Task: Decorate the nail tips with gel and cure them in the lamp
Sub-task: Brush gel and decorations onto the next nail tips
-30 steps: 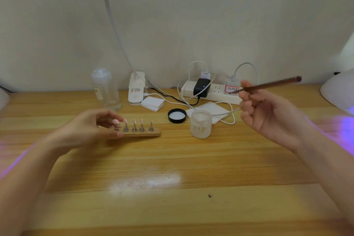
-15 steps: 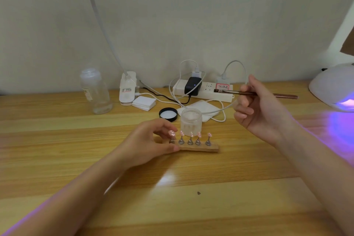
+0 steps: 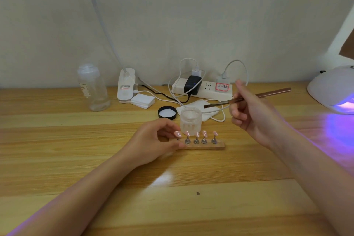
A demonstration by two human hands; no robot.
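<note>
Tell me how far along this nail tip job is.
Done: five pink nail tips on the wooden holder strip already show small markings. In hand: left hand grips the strip, right hand holds the brown brush above the open frosted jar. Left: curing in the glowing white lamp.

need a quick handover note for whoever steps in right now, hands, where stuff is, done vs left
Left hand grips the left end of the wooden strip stand, which carries five pink nail tips on metal pegs.
Right hand holds the brown-handled flat brush, bristles above the open frosted gel jar; its black lid lies beside it.
White curing lamp sits far right, glowing purple.
Done: the tips seem to carry thin markings, too small to confirm.
Left: finish the gel, then slide the stand into the lamp.
</note>
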